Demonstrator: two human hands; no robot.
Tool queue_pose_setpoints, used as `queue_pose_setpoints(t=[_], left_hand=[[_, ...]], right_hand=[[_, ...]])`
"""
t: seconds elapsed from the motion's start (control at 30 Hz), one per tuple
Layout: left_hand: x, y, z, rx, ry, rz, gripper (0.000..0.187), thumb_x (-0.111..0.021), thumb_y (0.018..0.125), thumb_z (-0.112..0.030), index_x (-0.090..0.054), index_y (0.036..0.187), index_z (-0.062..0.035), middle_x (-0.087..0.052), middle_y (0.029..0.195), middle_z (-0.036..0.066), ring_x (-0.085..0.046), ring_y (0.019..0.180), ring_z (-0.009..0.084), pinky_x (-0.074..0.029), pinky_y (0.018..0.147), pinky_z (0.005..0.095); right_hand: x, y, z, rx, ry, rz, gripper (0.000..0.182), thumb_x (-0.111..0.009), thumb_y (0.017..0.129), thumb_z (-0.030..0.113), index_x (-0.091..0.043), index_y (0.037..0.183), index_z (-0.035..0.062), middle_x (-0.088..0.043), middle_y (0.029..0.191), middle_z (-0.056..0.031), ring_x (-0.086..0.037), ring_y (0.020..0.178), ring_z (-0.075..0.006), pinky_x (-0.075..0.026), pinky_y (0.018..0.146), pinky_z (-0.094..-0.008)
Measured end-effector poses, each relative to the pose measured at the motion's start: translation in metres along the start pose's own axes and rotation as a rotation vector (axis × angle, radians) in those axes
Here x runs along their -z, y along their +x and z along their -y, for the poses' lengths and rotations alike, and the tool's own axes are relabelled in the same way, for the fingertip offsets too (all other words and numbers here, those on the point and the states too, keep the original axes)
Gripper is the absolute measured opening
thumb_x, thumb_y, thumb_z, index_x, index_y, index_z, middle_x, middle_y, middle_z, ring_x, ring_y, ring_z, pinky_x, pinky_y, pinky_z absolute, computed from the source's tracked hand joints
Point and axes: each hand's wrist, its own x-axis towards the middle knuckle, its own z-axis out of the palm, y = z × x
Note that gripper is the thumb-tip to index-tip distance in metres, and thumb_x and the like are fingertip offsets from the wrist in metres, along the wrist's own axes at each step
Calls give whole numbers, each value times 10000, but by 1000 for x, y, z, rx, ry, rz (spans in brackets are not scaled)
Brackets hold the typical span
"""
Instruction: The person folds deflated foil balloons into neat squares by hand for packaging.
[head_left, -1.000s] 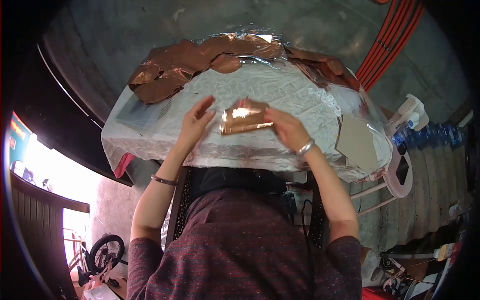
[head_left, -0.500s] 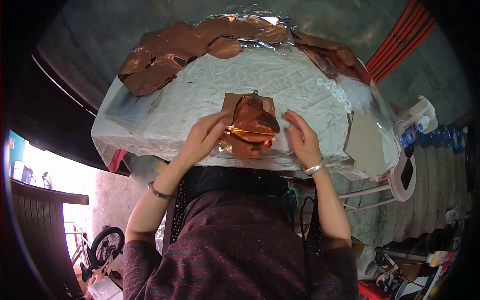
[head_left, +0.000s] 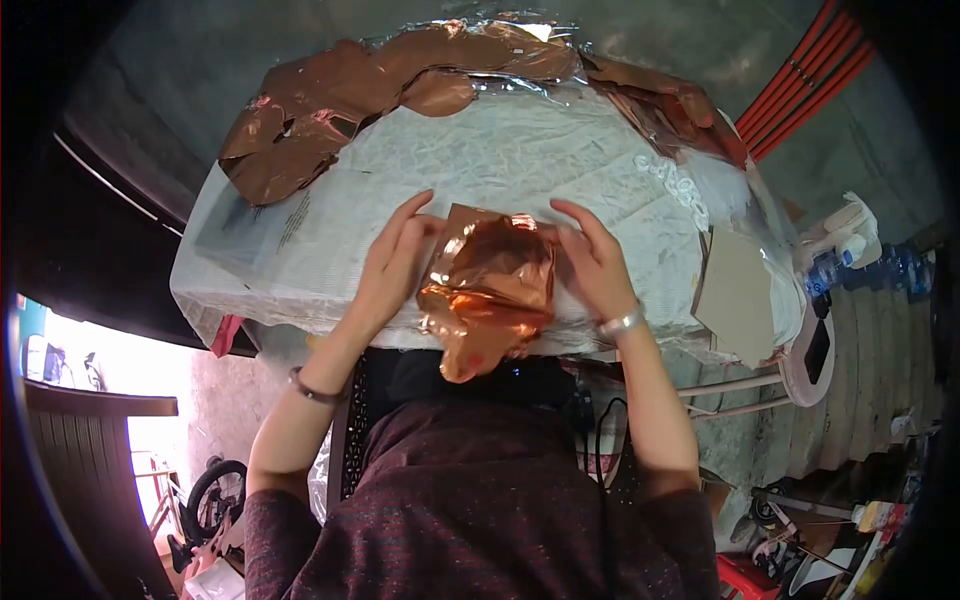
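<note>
Between my hands is a crumpled, shiny copper-coloured foil piece (head_left: pixel 500 275), with a flat brown square corner showing at its upper left. Its lower end hangs past the table's front edge towards me, slightly blurred. My left hand (head_left: pixel 395 260) pinches the left edge near the top, its index finger stretched out beyond. At the right edge, my right hand (head_left: pixel 595 265) grips the foil with the thumb side, index finger raised. Some fingertips are hidden by the foil.
A white-covered table (head_left: pixel 400 160) lies before me. Flat copper foil sheets (head_left: pixel 330 90) line its far edge. To the right are a white curly strip (head_left: pixel 675 185), a grey card (head_left: pixel 735 300) and plastic bottles (head_left: pixel 830 270). A stool (head_left: pixel 815 350) stands beside the table.
The foil has been opened out from its fold and drawn towards me, its lower end now over the table edge. Both hands have closed in on its side edges.
</note>
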Motion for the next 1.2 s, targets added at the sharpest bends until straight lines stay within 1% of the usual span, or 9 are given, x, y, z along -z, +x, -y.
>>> queue_pose_setpoints(t=[0.17, 0.47, 0.6, 0.67, 0.77, 0.93, 1.07, 1.13, 1.2], left_hand=[[8, 8, -1, -141, 239, 8, 305, -501, 976, -160, -585, 1226, -6, -636, 1138, 142, -581, 1099, 236, -440, 962, 324], [-13, 39, -3, -192, 545, 531, 347, -607, 872, -50, -630, 1218, -59, -508, 1368, 181, -518, 1235, 332, -446, 1000, 384], [-8, 42, -3, -45, 483, 551, 340, -596, 885, -65, -622, 1224, -48, -497, 1383, 185, -516, 1242, 322, -440, 1004, 367], [-5, 47, -3, -59, 490, 619, 342, -583, 897, -74, -609, 1236, -36, -484, 1400, 187, -511, 1254, 310, -431, 1009, 351], [-2, 49, -7, -25, 473, 637, 378, -590, 873, -26, -601, 1250, -29, -480, 1416, 165, -455, 1316, 287, -393, 1047, 335], [3, 48, -7, 70, 405, 657, 443, -586, 840, 33, -585, 1278, -38, -473, 1428, 154, -395, 1366, 265, -359, 1081, 327], [7, 50, -13, 91, 294, 605, 437, -582, 868, -30, -564, 1303, -57, -549, 1339, 170, -545, 1210, 287, -429, 1010, 346], [7, 52, -34, 249, 158, 527, 438, -582, 867, -27, -562, 1303, -58, -570, 1316, 163, -581, 1162, 290, -457, 975, 351], [7, 52, -48, 20, 334, 234, 421, -597, 870, -54, -563, 1290, -44, -602, 1262, 163, -622, 1076, 299, -497, 903, 362]], right_hand=[[11, -60, -25, 280, -33, 42, 265, -499, 953, 1, -588, 1200, -28, -665, 1105, -104, -616, 1036, -163, -469, 919, -283], [5, -64, 13, 57, 372, 190, 269, -491, 947, -6, -585, 1195, -53, -646, 1171, -125, -605, 1090, -184, -460, 943, -294], [16, -65, 32, 472, -104, 534, 262, -493, 937, 30, -608, 1157, -55, -682, 1070, -142, -621, 1053, -216, -460, 962, -351], [17, -74, 20, 7, 582, 511, 255, -510, 920, 23, -622, 1142, -35, -689, 1040, -125, -639, 997, -222, -474, 943, -358], [12, -17, -1, 14, 55, 66, 358, -668, 859, 205, -626, 1148, -2, -687, 999, -133, -662, 885, -227, -527, 790, -336], [-8, 28, 7, -58, -556, 311, 357, -740, 791, 209, -640, 1046, -19, -677, 884, -145, -651, 760, -193, -514, 691, -301], [-7, 50, -10, -178, -291, 477, 266, -755, 767, 162, -659, 941, -15, -633, 692, -55, -583, 620, -143, -458, 550, -259], [11, 47, -15, -276, -11, 373, 216, -752, 782, 155, -647, 870, -13, -603, 665, -16, -539, 605, -93, -412, 518, -231], [38, 45, -21, -352, 227, 126, 199, -745, 809, 160, -622, 802, 4, -598, 661, -9, -513, 570, -69, -392, 485, -230]])
